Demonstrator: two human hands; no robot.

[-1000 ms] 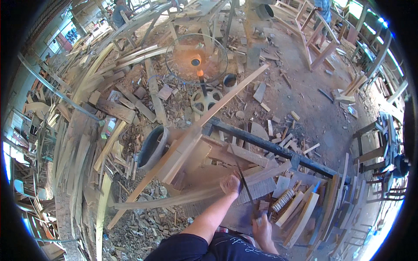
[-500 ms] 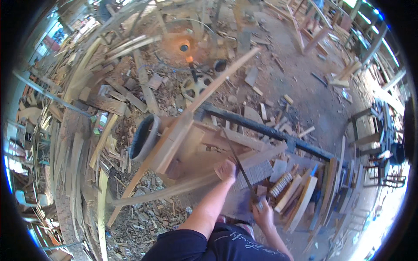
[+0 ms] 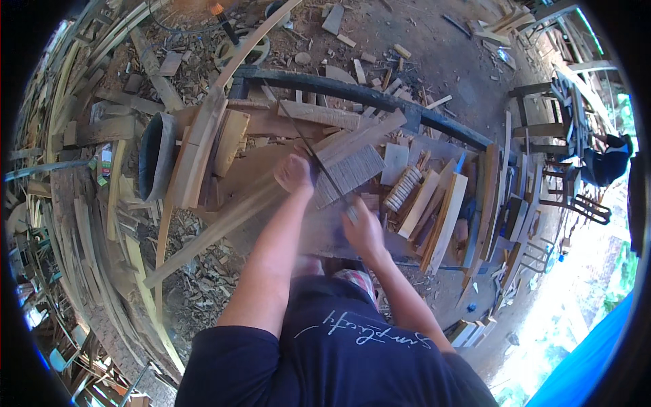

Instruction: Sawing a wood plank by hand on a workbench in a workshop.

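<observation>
Your left hand (image 3: 293, 173) lay pressed down on a long pale wooden plank (image 3: 224, 220), knuckles bent over it, near the middle of the workbench (image 3: 325, 230). Your right hand (image 3: 363, 230) was clenched around the handle end of a thin dark saw blade (image 3: 319, 166), close to the bench's near edge. The blade ran from that fist up and away past your left hand, slanting toward the far edge. Just beside it on the right sat a ridged grey board (image 3: 349, 175), and farther right a bundle of short pale wood offcuts (image 3: 424, 200) leaned together toward the bench's right end. A dark curved beam (image 3: 359, 91) bordered the far edge.
</observation>
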